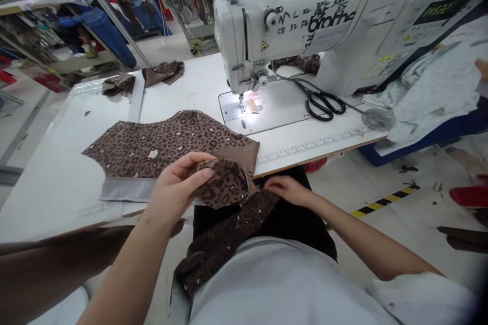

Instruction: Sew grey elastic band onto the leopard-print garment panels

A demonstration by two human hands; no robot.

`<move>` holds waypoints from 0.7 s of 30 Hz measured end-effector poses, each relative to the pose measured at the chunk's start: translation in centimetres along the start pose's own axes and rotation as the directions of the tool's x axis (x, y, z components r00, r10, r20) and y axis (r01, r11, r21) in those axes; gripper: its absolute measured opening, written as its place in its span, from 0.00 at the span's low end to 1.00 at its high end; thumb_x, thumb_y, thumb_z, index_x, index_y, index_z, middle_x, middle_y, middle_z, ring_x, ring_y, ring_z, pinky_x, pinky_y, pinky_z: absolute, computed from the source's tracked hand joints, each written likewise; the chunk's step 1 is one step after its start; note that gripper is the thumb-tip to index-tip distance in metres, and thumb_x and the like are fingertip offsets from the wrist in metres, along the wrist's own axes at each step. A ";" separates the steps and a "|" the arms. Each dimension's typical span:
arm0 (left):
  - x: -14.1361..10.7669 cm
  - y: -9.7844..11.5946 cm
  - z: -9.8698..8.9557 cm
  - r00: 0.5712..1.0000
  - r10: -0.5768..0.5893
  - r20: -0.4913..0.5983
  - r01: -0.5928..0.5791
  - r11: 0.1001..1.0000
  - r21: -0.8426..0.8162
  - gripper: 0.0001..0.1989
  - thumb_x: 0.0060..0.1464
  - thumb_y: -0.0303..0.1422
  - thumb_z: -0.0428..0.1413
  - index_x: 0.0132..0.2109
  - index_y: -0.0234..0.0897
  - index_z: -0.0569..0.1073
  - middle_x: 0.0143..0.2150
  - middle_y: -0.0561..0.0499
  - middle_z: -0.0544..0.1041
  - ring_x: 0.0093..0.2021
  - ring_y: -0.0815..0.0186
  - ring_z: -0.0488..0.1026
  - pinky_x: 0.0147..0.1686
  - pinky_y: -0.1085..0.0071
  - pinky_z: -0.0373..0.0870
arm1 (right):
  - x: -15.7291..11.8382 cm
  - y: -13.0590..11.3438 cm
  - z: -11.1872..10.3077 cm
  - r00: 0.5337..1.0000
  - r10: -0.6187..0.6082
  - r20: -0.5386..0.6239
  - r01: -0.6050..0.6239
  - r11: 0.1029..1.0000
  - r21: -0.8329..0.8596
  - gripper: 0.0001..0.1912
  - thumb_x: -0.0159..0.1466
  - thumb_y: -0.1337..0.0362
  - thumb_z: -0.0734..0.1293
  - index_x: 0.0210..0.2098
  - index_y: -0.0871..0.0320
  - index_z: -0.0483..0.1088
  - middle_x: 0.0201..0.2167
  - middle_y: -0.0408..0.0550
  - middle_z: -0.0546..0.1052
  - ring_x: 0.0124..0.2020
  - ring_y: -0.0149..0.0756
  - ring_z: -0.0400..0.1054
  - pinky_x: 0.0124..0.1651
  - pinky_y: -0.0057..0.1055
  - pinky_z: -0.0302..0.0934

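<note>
My left hand [185, 180] pinches a curled piece of brown leopard-print fabric [224, 188] between thumb and fingers, above the table's front edge. More of this fabric hangs down across my lap. My right hand [287, 190] is closed on its edge to the right, at lap height. Flat on the table behind my left hand lies a leopard-print garment panel [160, 137] with a small pale print and a grey lower band. A white sewing machine [290, 25] stands beyond, its lit presser foot [241, 104] over the needle plate with a small tan piece beside it.
Black-handled scissors [324, 104] and a cable lie right of the needle. A ruler strip [312, 144] runs along the table's front edge. Bunched leopard-print pieces [163, 73] sit at the back left. White fabric [430, 91] is heaped at the right; brown cloth [68, 259] hangs at the lower left.
</note>
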State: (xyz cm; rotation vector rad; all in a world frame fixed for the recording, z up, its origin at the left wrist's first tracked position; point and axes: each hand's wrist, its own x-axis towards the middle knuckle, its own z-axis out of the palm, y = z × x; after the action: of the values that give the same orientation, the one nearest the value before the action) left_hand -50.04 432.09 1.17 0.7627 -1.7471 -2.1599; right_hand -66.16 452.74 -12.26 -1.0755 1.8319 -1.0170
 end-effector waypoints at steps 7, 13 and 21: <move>0.6 -0.9 -0.3 0.966 0.255 -0.030 -0.211 0.856 0.472 0.09 0.46 0.35 0.61 0.35 0.38 0.74 0.34 0.54 0.74 0.34 0.69 0.68 0.33 0.79 0.66 | -12.0 2.7 -4.8 0.948 0.298 -0.111 -0.309 0.946 -0.100 0.10 0.58 0.62 0.61 0.38 0.61 0.65 0.21 0.41 0.69 0.23 0.32 0.63 0.26 0.27 0.58; 0.9 0.1 0.4 0.848 0.448 0.285 -0.517 0.575 0.634 0.04 0.52 0.33 0.56 0.33 0.39 0.73 0.39 0.55 0.72 0.41 0.67 0.68 0.44 0.75 0.64 | -8.9 4.3 -2.7 0.923 0.269 -0.276 -0.325 0.927 -0.185 0.10 0.60 0.61 0.61 0.38 0.61 0.67 0.32 0.48 0.72 0.30 0.34 0.66 0.34 0.29 0.60; -2.3 2.7 2.0 0.784 0.203 0.586 -0.530 0.710 0.464 0.06 0.54 0.30 0.53 0.36 0.39 0.75 0.32 0.52 0.75 0.30 0.70 0.72 0.32 0.76 0.69 | -5.6 -7.6 -3.1 0.965 -0.261 0.020 0.255 0.918 -0.304 0.10 0.61 0.73 0.56 0.38 0.58 0.66 0.36 0.48 0.71 0.38 0.34 0.66 0.41 0.29 0.60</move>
State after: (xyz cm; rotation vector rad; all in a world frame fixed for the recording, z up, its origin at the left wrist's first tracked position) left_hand -49.58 434.20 4.61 -0.1202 -2.6480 -1.5659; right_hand -64.62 456.14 -3.01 -1.5313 1.9425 -0.9121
